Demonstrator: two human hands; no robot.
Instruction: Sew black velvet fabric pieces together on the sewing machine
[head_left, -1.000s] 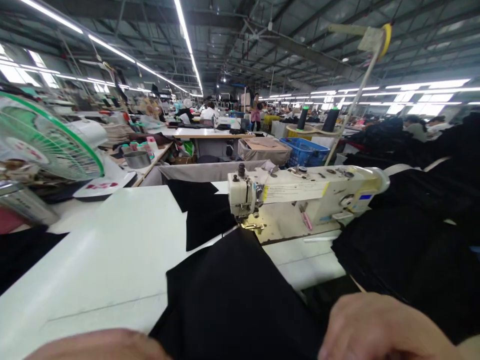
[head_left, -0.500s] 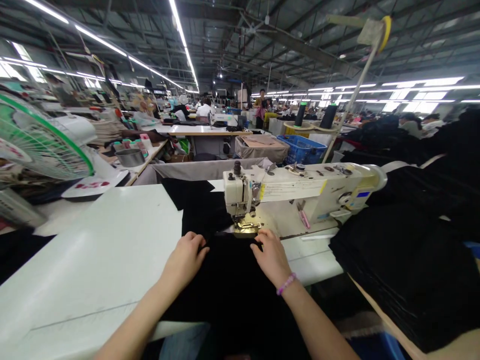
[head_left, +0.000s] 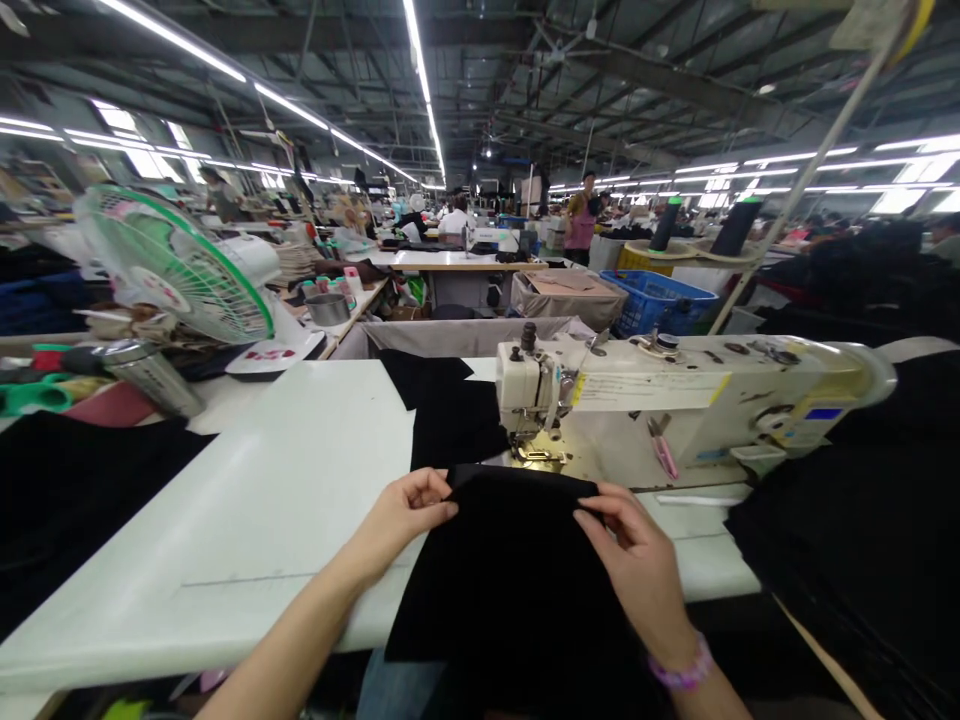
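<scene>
A black fabric piece (head_left: 517, 560) is stretched between my two hands, its top edge raised in front of the sewing machine (head_left: 637, 395). My left hand (head_left: 412, 510) pinches its upper left corner between thumb and fingers. At the upper right corner, my right hand (head_left: 630, 535) grips it the same way, a beaded bracelet (head_left: 684, 665) on the wrist. The cloth drapes over the table's front edge toward my lap. Beyond it, the lit needle plate (head_left: 544, 457) shows under the machine head. More black fabric (head_left: 454, 425) lies flat left of the machine.
Pink-handled snips (head_left: 663, 448) rest on the machine bed. A large black fabric stack (head_left: 862, 550) stands at the right. On the left are a green-rimmed fan (head_left: 180, 265), a metal flask (head_left: 150, 375) and dark cloth (head_left: 82, 500). A blue basket (head_left: 660, 303) sits behind the machine.
Both hands have come back from the needle area and moved farther apart, drawing the cloth edge taut between them. The view has turned left, so the machine appears farther right.
</scene>
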